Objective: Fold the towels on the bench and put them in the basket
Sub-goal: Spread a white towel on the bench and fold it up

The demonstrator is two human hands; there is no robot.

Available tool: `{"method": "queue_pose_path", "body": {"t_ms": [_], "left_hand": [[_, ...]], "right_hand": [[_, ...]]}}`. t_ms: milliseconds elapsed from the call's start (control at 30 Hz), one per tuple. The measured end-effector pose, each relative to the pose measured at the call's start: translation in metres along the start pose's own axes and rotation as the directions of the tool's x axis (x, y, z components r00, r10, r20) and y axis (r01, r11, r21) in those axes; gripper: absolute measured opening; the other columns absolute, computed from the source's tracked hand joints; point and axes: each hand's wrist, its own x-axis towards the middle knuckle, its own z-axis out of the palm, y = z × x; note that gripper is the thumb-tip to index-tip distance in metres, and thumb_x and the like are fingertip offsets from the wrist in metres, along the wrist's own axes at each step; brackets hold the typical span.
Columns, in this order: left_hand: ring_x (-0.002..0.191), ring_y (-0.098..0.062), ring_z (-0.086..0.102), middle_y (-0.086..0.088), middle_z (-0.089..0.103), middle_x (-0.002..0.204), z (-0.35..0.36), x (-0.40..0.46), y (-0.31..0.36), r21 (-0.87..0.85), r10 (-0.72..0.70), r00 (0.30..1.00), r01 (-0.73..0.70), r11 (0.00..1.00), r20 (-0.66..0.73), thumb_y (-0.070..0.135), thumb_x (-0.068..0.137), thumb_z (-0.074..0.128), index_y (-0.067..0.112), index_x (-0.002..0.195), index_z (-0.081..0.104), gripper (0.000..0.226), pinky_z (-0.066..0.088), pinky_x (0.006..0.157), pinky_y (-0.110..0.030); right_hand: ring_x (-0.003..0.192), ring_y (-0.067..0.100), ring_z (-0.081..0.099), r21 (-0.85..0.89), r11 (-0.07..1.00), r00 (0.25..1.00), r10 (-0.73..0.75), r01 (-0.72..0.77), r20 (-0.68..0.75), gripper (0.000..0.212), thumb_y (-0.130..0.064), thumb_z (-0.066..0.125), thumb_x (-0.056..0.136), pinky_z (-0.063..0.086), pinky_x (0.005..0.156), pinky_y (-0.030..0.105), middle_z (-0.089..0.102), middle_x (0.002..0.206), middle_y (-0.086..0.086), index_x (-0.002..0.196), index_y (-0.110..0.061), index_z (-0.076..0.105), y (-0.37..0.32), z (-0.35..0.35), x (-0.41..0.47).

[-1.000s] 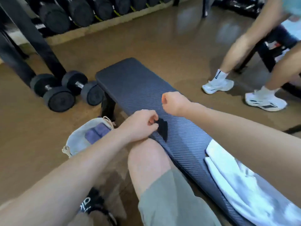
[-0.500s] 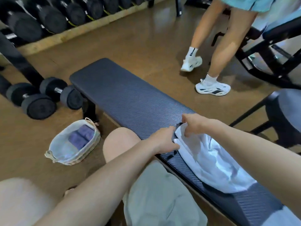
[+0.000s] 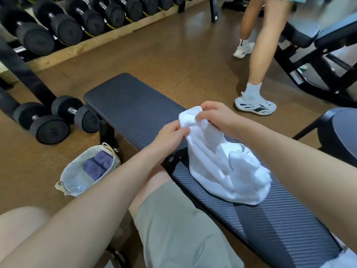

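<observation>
A crumpled white towel [image 3: 228, 171] lies on the dark ribbed bench [image 3: 135, 105]. Its near-left end is lifted off the pad. My left hand [image 3: 170, 136] pinches that end from the left and my right hand [image 3: 214, 115] grips it from above, the two hands close together. On the floor to the left of the bench stands a pale fabric basket [image 3: 77, 176] with two folded purple towels [image 3: 98, 164] inside. A bit of another white cloth [image 3: 345, 258] shows at the bottom right corner of the bench.
Two black dumbbells [image 3: 52, 120] lie on the floor left of the bench end, with a rack of dumbbells [image 3: 63, 22] behind. Another person's legs in white shoes [image 3: 255, 105] stand right of the bench. A black stool [image 3: 340, 132] and an incline bench [image 3: 313, 35] are at right.
Both hands moved from a small dark item on the bench to the white towel, took hold of its end and lifted it. The other person stepped further away.
</observation>
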Motion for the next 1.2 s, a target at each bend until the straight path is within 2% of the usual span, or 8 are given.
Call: {"method": "queue_pose_path", "body": {"t_ms": [100, 200, 367, 500, 700, 867, 1067, 1200], "left_hand": [[0.094, -0.018, 0.069, -0.005, 0.075, 0.100, -0.016, 0.010, 0.000, -0.052, -0.051, 0.998, 0.049, 0.997, -0.034, 0.030, 0.076, 0.057, 0.016, 0.091, 0.073, 0.025, 0.052, 0.096, -0.050], [0.089, -0.022, 0.065, -0.003, 0.068, 0.089, -0.032, 0.020, -0.002, -0.140, -0.129, 0.992, 0.127, 0.982, -0.008, 0.040, 0.066, 0.058, 0.020, 0.084, 0.066, 0.028, 0.045, 0.104, -0.059], [0.069, -0.004, 0.054, 0.017, 0.059, 0.071, -0.047, 0.019, 0.002, 0.102, 0.002, 1.000, -0.001, 0.995, -0.015, 0.019, 0.090, 0.051, 0.025, 0.064, 0.060, 0.028, 0.044, 0.070, -0.028], [0.061, -0.002, 0.038, 0.010, 0.041, 0.075, -0.061, 0.023, -0.009, 0.165, 0.101, 0.994, -0.107, 0.981, 0.042, 0.035, 0.095, 0.064, 0.019, 0.078, 0.040, 0.033, 0.031, 0.057, -0.018], [0.082, -0.013, 0.055, 0.004, 0.057, 0.100, -0.085, 0.029, -0.024, 0.404, -0.075, 0.985, 0.007, 0.915, 0.153, 0.036, 0.075, 0.081, 0.019, 0.102, 0.047, 0.046, 0.042, 0.065, -0.030], [0.074, -0.015, 0.048, 0.004, 0.054, 0.084, -0.124, 0.042, -0.029, 0.533, -0.069, 0.993, 0.008, 0.846, 0.095, 0.028, 0.086, 0.069, 0.009, 0.086, 0.057, 0.022, 0.033, 0.060, -0.028], [0.070, -0.017, 0.050, -0.005, 0.056, 0.082, -0.153, 0.081, -0.028, 0.203, 0.009, 0.976, 0.036, 0.978, -0.218, 0.028, 0.088, 0.066, 0.006, 0.082, 0.060, 0.024, 0.039, 0.062, -0.031], [0.062, -0.023, 0.044, -0.008, 0.043, 0.075, -0.171, 0.116, -0.078, -0.026, -0.240, 0.930, 0.242, 0.970, -0.278, 0.065, 0.078, 0.070, 0.010, 0.085, 0.047, 0.060, 0.042, 0.056, -0.043]], "right_hand": [[0.081, 0.014, 0.055, -0.140, 0.985, 0.982, 0.124, -0.104, 0.145, 0.028, -0.038, 0.071, 0.080, 0.040, 0.065, 0.026, 0.062, 0.099, -0.004, 0.103, -0.022, 0.070, 0.009, -0.002, 0.002], [0.063, 0.016, 0.042, -0.137, 0.985, 0.978, 0.125, -0.103, 0.169, 0.017, -0.028, 0.071, 0.085, 0.029, 0.055, 0.028, 0.054, 0.070, -0.007, 0.088, -0.011, 0.072, 0.020, -0.003, 0.005], [0.071, 0.025, 0.056, 0.100, 0.990, 0.995, 0.092, -0.096, 0.039, 0.011, -0.017, 0.072, 0.075, 0.036, 0.059, 0.033, 0.062, 0.077, 0.007, 0.085, -0.013, 0.071, 0.014, 0.005, 0.020], [0.078, 0.022, 0.063, 0.248, 0.968, 1.000, 0.020, -0.025, 0.022, 0.015, -0.004, 0.066, 0.080, 0.049, 0.067, 0.032, 0.066, 0.083, 0.008, 0.082, -0.018, 0.068, -0.008, 0.014, 0.036], [0.080, 0.020, 0.060, 0.210, 0.975, 0.998, -0.061, 0.066, -0.028, 0.015, 0.000, 0.063, 0.078, 0.046, 0.069, 0.030, 0.063, 0.086, 0.005, 0.085, -0.014, 0.066, -0.030, 0.021, 0.058], [0.071, 0.018, 0.057, 0.077, 0.990, 0.988, -0.105, 0.114, -0.114, 0.015, 0.001, 0.061, 0.077, 0.044, 0.062, 0.029, 0.062, 0.082, 0.001, 0.089, -0.007, 0.066, -0.039, 0.012, 0.086], [0.075, 0.012, 0.057, -0.041, 0.979, 0.950, -0.205, 0.201, -0.234, 0.019, -0.010, 0.063, 0.080, 0.046, 0.063, 0.027, 0.062, 0.084, -0.010, 0.098, -0.015, 0.067, -0.051, 0.036, 0.145], [0.104, 0.025, 0.061, -0.271, 0.955, 0.993, 0.118, -0.119, -0.020, 0.071, -0.057, 0.069, 0.077, 0.048, 0.076, 0.033, 0.055, 0.113, -0.001, 0.129, -0.012, 0.051, -0.023, 0.059, 0.195]]}}
